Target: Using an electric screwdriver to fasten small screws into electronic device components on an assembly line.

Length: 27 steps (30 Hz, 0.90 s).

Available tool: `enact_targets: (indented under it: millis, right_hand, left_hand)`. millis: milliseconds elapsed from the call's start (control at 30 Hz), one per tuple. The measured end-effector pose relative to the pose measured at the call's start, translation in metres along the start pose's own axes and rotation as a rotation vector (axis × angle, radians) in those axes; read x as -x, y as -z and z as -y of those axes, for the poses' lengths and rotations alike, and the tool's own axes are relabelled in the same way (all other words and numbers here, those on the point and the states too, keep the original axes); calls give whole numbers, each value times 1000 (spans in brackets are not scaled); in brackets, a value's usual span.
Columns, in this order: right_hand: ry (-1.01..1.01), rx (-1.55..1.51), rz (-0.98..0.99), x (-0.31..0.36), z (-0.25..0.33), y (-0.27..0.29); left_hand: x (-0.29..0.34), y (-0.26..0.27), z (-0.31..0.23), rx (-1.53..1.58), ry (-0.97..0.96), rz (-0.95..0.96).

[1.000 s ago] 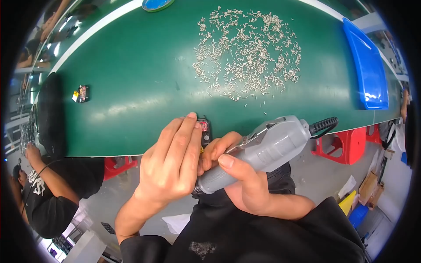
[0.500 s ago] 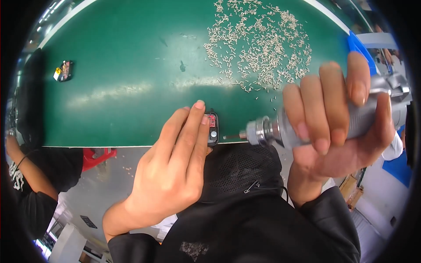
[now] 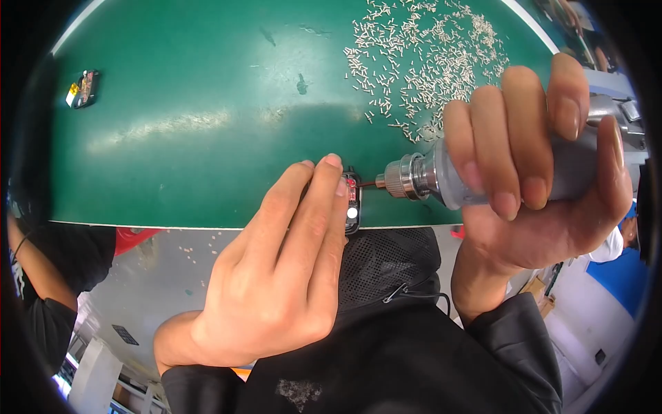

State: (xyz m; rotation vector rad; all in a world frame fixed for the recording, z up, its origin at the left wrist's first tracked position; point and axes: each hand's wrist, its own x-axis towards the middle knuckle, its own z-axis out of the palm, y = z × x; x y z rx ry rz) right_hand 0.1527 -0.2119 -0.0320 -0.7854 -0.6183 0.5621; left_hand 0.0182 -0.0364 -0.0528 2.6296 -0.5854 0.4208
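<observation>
My left hand (image 3: 276, 269) presses its fingers over a small black plastic housing (image 3: 354, 224) at the near edge of the table. A red circuit board (image 3: 352, 190) and a round pale part show inside the housing; the rest is under my fingers. My right hand (image 3: 524, 159) is wrapped round a grey electric screwdriver (image 3: 445, 176) held nearly level. Its thin bit points left and reaches the housing's upper right side, by the red board. Whether the tip sits in a screw is too small to tell.
Many loose small screws (image 3: 441, 62) are spread over the far right of the green table (image 3: 207, 165). Another black housing (image 3: 85, 90) with a yellow part lies at the far left. At the left, another person's arm (image 3: 45, 265) shows beside a red stool (image 3: 134, 238).
The screwdriver's bit has come from beside the housing's lower right to its upper part at the board. My left hand stays on the housing; the whole view has shifted slightly.
</observation>
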Motion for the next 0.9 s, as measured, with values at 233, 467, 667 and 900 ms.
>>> enact_targets:
  millis: [233,467,667,900]
  right_hand:
    - [-132,139,158,-19,5,-14]
    - [-155,138,252,-34,-4,-21]
    - [-202,132,175,-28,-4,-24]
    - [180,-189,-135,10,14,1]
  left_hand:
    - [2,1,-2,-17,-15,-4]
    - [7,4,-1,-42,-34,25]
    - [1,17,-1,-54,-23,59]
    - [19,65,66,-285,384,92]
